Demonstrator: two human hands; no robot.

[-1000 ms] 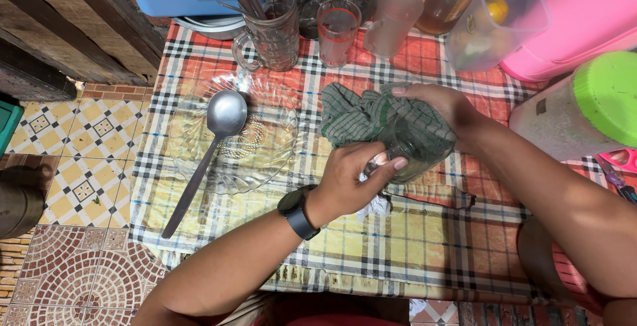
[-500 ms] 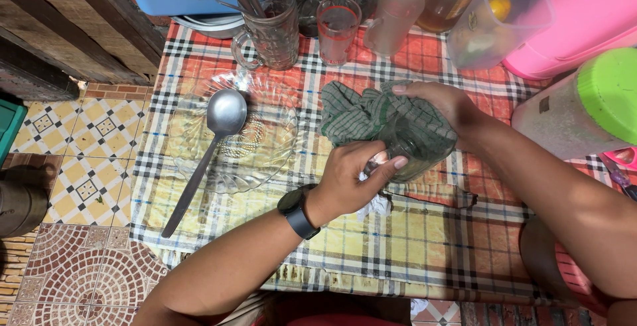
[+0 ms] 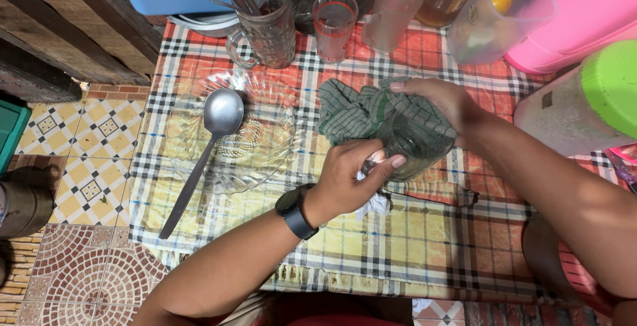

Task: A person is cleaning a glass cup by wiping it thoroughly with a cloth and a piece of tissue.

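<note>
A clear glass jar lies tipped on its side near the middle of the table, which wears a checked red and yellow cloth. A dark green checked rag is draped over the jar. The right hand is curled over the rag and presses it on the jar from the far side. The left hand, with a black watch on its wrist, is closed around the near end of the jar. Toward the left edge of the table a clear glass dish sits flat, with a long metal spoon lying in it. Along the far edge stand a glass mug with spoons in it and a small drinking glass. A pink tub sits at the far right corner.
</note>
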